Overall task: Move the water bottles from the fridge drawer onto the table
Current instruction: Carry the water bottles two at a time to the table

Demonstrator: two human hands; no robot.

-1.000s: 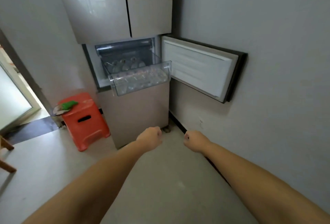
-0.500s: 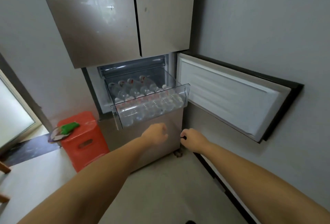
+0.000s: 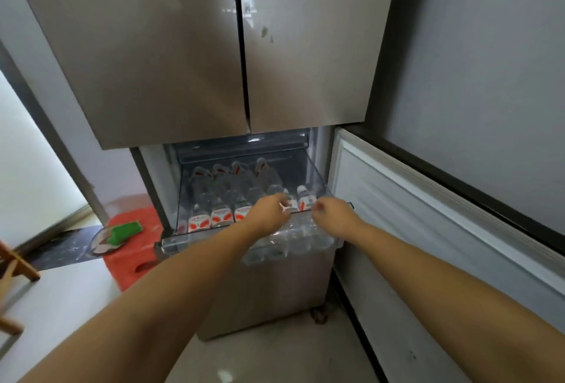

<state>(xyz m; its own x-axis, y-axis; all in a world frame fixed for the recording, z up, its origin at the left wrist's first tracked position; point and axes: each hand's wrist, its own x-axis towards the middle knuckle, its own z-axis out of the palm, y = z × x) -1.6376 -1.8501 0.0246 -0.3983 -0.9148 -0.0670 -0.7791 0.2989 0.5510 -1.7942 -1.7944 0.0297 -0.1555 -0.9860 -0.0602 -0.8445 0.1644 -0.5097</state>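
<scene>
A clear plastic fridge drawer (image 3: pixel 171 242) is pulled out below the two upper fridge doors. Several clear water bottles (image 3: pixel 221 216) with red and white labels stand in it in rows. My left hand (image 3: pixel 269 210) hovers over the drawer's front right part, fingers curled loosely, holding nothing. My right hand (image 3: pixel 331 210) is beside it at the drawer's right front corner, fingers curled in, also holding nothing. One bottle (image 3: pixel 305 199) shows between the two hands. The table is out of view.
The lower fridge door (image 3: pixel 428 223) stands swung open to the right, along the grey wall. A red plastic stool (image 3: pixel 131 263) with a green item (image 3: pixel 125 231) on it stands left of the fridge. A wooden chair leg (image 3: pixel 18 263) shows at far left.
I have come much closer to the fridge. Both hands have risen from below the drawer front to above its front rim, over the bottles.
</scene>
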